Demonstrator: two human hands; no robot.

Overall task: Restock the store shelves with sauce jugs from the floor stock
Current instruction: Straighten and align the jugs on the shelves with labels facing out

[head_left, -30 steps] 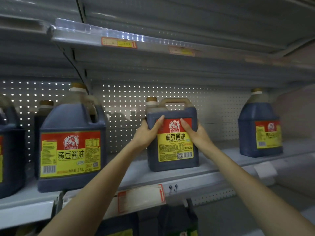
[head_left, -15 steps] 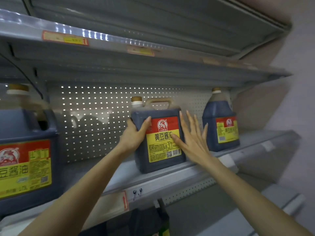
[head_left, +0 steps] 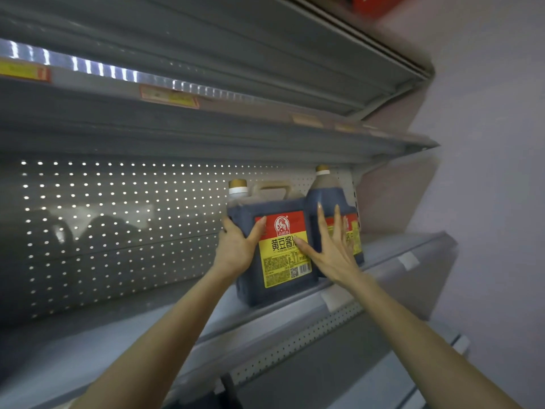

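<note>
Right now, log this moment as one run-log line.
phase: shelving | left hand: gripping front jug | right hand: open, flat on front jug | neighbour jug: close behind-right | shelf: front jug resting

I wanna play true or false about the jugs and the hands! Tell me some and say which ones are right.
1. Two jugs stand on the shelf. True.
2. The left hand grips the near jug. True.
3. The right hand is a closed fist. False: its fingers are spread flat against the jug.
4. The near jug's label is green. False: it is red and yellow.
5. The far jug has a gold cap. True.
</note>
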